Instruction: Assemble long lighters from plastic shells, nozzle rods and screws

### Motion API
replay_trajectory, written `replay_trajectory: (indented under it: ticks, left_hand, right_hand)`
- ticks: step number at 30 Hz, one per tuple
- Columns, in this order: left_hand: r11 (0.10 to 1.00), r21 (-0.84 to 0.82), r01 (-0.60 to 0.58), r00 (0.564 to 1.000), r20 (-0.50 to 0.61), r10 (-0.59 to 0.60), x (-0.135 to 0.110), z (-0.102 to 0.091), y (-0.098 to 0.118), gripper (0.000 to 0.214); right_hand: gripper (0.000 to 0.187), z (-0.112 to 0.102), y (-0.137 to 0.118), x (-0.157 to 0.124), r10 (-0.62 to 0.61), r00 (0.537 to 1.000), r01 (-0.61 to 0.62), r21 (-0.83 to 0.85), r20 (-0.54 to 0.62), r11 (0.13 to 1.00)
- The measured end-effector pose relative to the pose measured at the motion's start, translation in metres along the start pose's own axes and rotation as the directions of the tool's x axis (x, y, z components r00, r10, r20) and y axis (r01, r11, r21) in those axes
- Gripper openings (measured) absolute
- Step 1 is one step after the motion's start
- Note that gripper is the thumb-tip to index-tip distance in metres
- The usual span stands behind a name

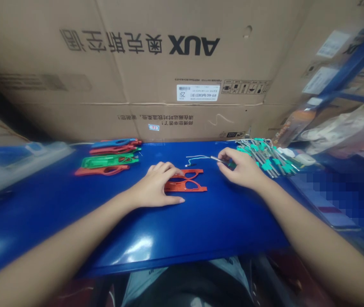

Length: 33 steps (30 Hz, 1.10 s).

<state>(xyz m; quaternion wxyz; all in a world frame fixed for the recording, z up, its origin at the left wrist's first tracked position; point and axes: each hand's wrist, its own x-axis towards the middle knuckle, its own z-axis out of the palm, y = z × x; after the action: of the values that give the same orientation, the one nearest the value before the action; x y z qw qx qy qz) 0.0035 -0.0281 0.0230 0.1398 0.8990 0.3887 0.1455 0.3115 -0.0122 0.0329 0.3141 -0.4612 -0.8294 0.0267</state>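
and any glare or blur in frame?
Head view: white glare on the blue tabletop near its front edge; head view: translucent plastic at left and pale bundle at right smear toward the frame edges; head view: orange parts near centre look clearer.

Over the tabletop (207,230), the left hand (153,185) spreads its thumb (174,200) away from its bent fingers (162,167); the right hand (241,168) pinches, fingers curled; both forearms (73,238) slant across the near edge.
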Motion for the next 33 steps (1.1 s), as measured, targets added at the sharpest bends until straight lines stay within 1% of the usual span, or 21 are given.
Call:
replay_trajectory:
  ticks: [3,10,11,13,15,16,17,19,20,23,26,28,30,33]
  left_hand:
    - [1.000,-0.005,-0.002,1.000,0.001,0.002,0.000,-0.001,0.001,0.063]
    - [1.000,-0.014,-0.019,0.999,-0.043,0.019,0.000,-0.001,0.001,0.043]
    - [1.000,-0.009,-0.024,0.999,-0.045,0.024,-0.001,-0.001,0.000,0.046]
    - [0.997,-0.022,-0.074,0.997,-0.013,0.074,-0.002,-0.003,0.002,0.063]
    - [0.981,-0.086,-0.172,0.983,0.057,0.177,-0.004,-0.005,0.006,0.090]
    - [0.969,-0.127,-0.212,0.972,0.075,0.222,-0.004,-0.006,0.009,0.092]
    - [0.958,-0.160,-0.238,0.965,0.069,0.252,-0.004,-0.006,0.012,0.080]
    - [0.946,-0.193,-0.258,0.964,0.008,0.265,-0.003,-0.004,0.015,0.032]
    - [0.947,-0.196,-0.256,0.967,-0.034,0.254,-0.002,-0.002,0.016,0.019]
    - [0.962,-0.171,-0.213,0.971,-0.149,0.188,0.002,0.003,0.012,0.028]
    - [0.977,-0.137,-0.164,0.968,-0.215,0.132,0.005,0.006,0.007,0.029]
    - [0.980,-0.135,-0.143,0.960,-0.260,0.104,0.005,0.007,0.006,0.025]
    - [0.983,-0.134,-0.123,0.951,-0.298,0.078,0.004,0.007,0.006,0.015]
    - [0.990,-0.096,-0.099,0.949,-0.310,0.064,0.004,0.008,0.007,0.026]
  right_hand:
    - [0.006,0.000,0.000,0.000,-0.006,1.000,0.006,-0.001,0.001,1.000]
    - [0.006,0.000,0.000,0.000,-0.003,1.000,0.003,-0.003,0.003,1.000]
    - [0.006,0.000,0.000,0.000,-0.003,1.000,0.003,-0.003,0.005,1.000]
    - [0.006,0.000,0.000,0.000,-0.003,1.000,0.003,0.000,0.009,1.000]
    - [0.007,-0.001,0.000,0.000,-0.002,1.000,0.002,0.009,0.015,1.000]
    - [0.007,-0.001,0.000,0.000,-0.001,1.000,0.000,0.014,0.019,1.000]
    - [0.007,-0.001,0.000,0.000,0.001,1.000,-0.001,0.019,0.020,1.000]
    - [0.006,-0.001,0.001,0.000,0.002,1.000,-0.003,0.026,0.022,1.000]
    - [0.006,-0.001,0.001,0.000,0.000,1.000,-0.001,0.030,0.024,1.000]
    - [0.006,-0.001,0.000,0.000,-0.020,0.998,0.017,0.055,0.054,0.998]
    - [0.006,0.001,0.000,-0.001,-0.052,0.993,0.042,0.093,0.103,0.995]
    - [0.006,0.002,-0.001,-0.002,-0.065,0.990,0.050,0.118,0.124,0.992]
    - [0.005,0.004,-0.001,-0.002,-0.070,0.989,0.051,0.140,0.131,0.989]
    - [0.004,0.005,-0.001,-0.003,-0.071,0.989,0.049,0.164,0.130,0.985]
